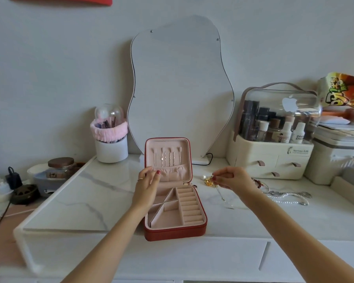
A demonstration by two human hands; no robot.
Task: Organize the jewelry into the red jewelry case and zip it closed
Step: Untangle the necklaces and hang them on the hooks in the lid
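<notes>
A home dressing corner: a wavy mirror [180, 88] at twelve o'clock, a cosmetics organizer [274, 135] at two, a brush holder [110, 137] at ten.

Take the red jewelry case [173, 193] as your landmark. Its raised lid [167, 158] walls off the back, with the wavy mirror [181, 86] right behind it. Left of the case you have a bare stretch of marble top [86, 201] to pass over. Right of it, gold jewelry [209, 182], a pearl [203, 177] and silver chains [286, 196] litter the way. Further right, the cosmetics organizer [274, 148] blocks you.
</notes>
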